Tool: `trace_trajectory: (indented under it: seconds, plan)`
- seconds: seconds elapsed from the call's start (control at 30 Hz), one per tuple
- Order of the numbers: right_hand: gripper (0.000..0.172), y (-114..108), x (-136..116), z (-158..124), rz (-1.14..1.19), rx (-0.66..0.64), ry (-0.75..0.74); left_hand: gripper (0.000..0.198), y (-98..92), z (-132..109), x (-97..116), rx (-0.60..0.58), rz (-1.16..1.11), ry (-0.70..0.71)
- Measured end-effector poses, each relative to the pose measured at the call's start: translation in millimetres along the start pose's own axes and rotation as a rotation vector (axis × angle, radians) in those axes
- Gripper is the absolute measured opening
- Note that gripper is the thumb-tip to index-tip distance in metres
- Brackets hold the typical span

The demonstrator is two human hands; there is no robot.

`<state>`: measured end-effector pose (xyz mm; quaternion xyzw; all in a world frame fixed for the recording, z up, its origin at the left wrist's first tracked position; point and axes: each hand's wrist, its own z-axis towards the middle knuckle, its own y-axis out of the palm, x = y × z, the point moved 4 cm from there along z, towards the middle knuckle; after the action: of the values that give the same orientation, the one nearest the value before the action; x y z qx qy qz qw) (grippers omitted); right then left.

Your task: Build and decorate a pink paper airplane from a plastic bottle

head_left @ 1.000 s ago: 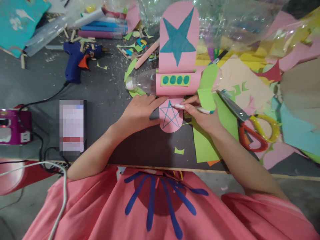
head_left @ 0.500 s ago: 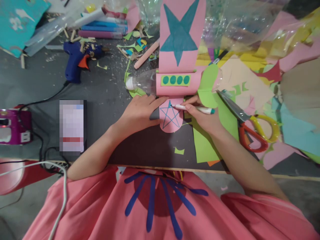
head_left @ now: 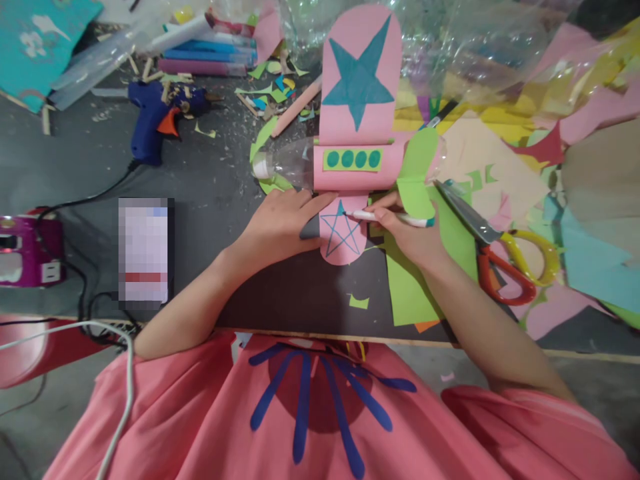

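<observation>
A plastic bottle (head_left: pixel 296 162) lies on its side, wrapped in pink paper that bears a green strip (head_left: pixel 353 159) with dark green dots. The far pink paper wing (head_left: pixel 333 123) carries a filled teal star (head_left: pixel 357 81). On the near pink wing (head_left: pixel 345 257) is an outlined star with its top point coloured in. My left hand (head_left: pixel 283 223) lies with fingers apart, its fingertips at that wing's left edge. My right hand (head_left: pixel 413 233) grips a white felt-tip marker (head_left: pixel 395 217), the tip touching the outlined star near its top. Green leaf-shaped paper (head_left: pixel 419 163) sits at the bottle's base.
Scissors (head_left: pixel 493 240) with red and yellow handles lie right of my right hand, among paper scraps (head_left: pixel 490 147). To the left are a blue glue gun (head_left: pixel 146 123), a phone (head_left: pixel 145 253) and a purple box (head_left: pixel 30 250) with cables. Several markers (head_left: pixel 210 57) lie behind.
The far wing has tipped so its rounded end now shows. The right hand and marker have shifted slightly right, and the outlined star's top point holds more colour. The left hand stays put.
</observation>
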<state>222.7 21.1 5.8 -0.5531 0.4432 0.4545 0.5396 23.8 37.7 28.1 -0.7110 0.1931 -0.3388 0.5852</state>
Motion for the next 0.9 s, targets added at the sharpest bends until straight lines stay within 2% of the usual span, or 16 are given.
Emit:
trace_trajectory:
  seconds: [0.37,0.67,0.9]
  plan:
    - [0.016,-4,6,1,0.004,0.066,-0.021,0.060,-1.6,0,0,-0.030,-0.030,-0.020]
    - [0.016,9,-9,-17,-0.046,-0.045,-0.007,0.062,1.1,1,0,-0.019,-0.002,-0.007]
    - [0.013,8,-6,-17,-0.071,-0.052,0.009,0.062,1.8,0,0,-0.033,0.000,-0.014]
